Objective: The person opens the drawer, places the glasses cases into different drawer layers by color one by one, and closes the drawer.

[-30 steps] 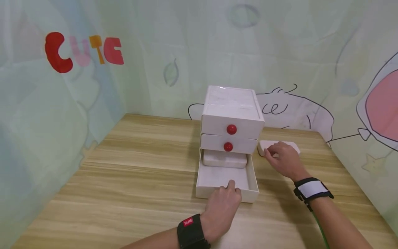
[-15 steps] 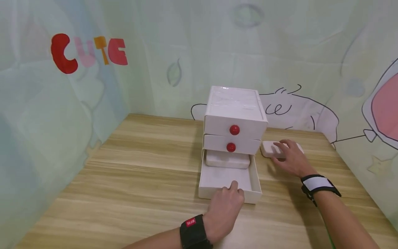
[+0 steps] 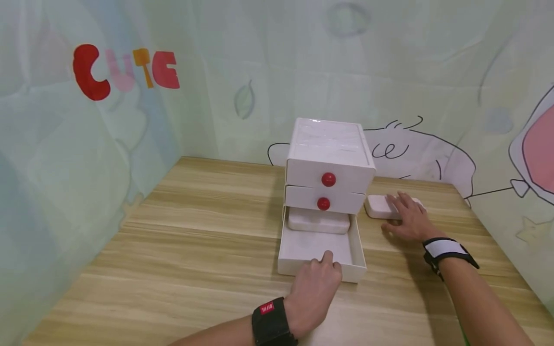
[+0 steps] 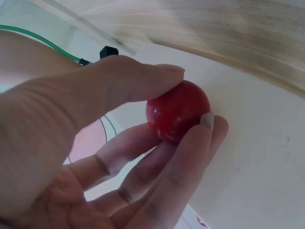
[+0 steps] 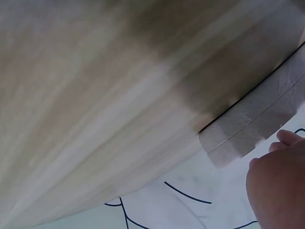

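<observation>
My left hand (image 3: 316,288) is at the front of the pulled-out bottom drawer (image 3: 316,245) of a small white drawer cabinet (image 3: 331,142). In the left wrist view, its thumb and fingers pinch the drawer's round red knob (image 4: 176,112). A white rounded box (image 3: 318,221) lies at the back of that drawer, partly under the drawer above. To the right of the cabinet, my right hand (image 3: 409,218) reaches over a second white rounded box (image 3: 381,206) on the table, fingers spread and extended across its top. The right wrist view shows this box's side (image 5: 252,126) beside the hand (image 5: 279,183).
Two upper drawers of the cabinet, with red knobs (image 3: 328,179), are pushed in. The wood-grain table (image 3: 195,230) ends at printed cloth walls (image 3: 225,62) behind and on both sides. A green cable (image 4: 38,36) runs along the right forearm.
My right hand has moved slightly right and its curled fingers have spread over the box beside the cabinet. The left hand stays on the knob. The head view has shifted a little.
</observation>
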`<action>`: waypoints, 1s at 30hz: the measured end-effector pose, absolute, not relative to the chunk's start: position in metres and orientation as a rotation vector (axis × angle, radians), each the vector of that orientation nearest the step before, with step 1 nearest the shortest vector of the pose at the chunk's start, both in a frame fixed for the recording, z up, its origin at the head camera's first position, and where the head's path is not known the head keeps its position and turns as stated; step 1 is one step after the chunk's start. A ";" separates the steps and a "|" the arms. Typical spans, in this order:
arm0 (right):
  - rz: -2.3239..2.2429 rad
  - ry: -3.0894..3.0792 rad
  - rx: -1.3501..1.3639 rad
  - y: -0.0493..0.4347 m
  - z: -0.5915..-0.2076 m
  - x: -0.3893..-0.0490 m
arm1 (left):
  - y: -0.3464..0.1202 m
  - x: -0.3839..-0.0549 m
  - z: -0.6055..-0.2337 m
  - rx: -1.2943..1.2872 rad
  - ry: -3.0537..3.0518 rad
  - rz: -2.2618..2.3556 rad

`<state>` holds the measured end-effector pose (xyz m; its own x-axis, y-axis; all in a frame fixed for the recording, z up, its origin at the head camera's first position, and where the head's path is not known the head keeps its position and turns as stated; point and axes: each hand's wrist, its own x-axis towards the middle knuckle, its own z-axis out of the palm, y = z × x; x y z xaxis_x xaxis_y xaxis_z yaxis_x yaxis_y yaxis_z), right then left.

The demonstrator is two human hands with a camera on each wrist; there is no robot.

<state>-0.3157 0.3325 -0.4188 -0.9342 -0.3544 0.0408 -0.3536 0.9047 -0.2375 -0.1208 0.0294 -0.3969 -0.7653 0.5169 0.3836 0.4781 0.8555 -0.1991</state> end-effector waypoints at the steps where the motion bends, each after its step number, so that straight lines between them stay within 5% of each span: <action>1: -0.383 3.058 -0.574 0.332 -0.418 -0.317 | 0.029 -0.121 -0.396 -0.735 -2.603 0.124; 30: -0.307 3.175 -0.800 0.340 -0.422 -0.326 | 0.030 -0.119 -0.396 -0.718 -2.583 0.173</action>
<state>-0.3257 0.3401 -0.4223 -0.8714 -0.4535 0.1871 -0.4810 0.8649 -0.1437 -0.1186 0.0301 -0.3958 -0.7625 0.5160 0.3902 0.4594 0.8566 -0.2350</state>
